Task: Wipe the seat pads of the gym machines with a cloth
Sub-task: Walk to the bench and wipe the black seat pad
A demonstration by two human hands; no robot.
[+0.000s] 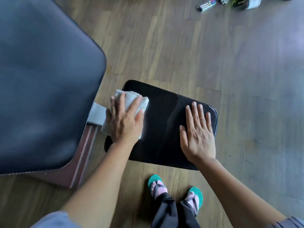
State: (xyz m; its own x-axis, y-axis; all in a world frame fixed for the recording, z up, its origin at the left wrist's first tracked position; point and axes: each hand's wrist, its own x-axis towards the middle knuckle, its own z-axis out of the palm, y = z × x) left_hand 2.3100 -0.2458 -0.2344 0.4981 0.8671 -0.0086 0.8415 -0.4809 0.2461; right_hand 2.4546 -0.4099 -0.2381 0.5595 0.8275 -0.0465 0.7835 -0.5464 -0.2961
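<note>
A small black seat pad [162,129] sits low in the middle of the head view, with fine droplets on its surface. My left hand [125,120] lies flat on a white cloth [131,100] and presses it onto the pad's left end. My right hand [197,134] rests palm down, fingers spread, on the pad's right half and holds nothing. The large dark back pad [44,76] of the same machine fills the left of the view.
The machine's dark red metal frame [83,153] and a grey bracket [97,114] join the two pads. Wooden floor surrounds everything. My feet in green sandals [174,190] stand just in front of the seat pad. Pens and small pots [230,2] lie on the floor far behind.
</note>
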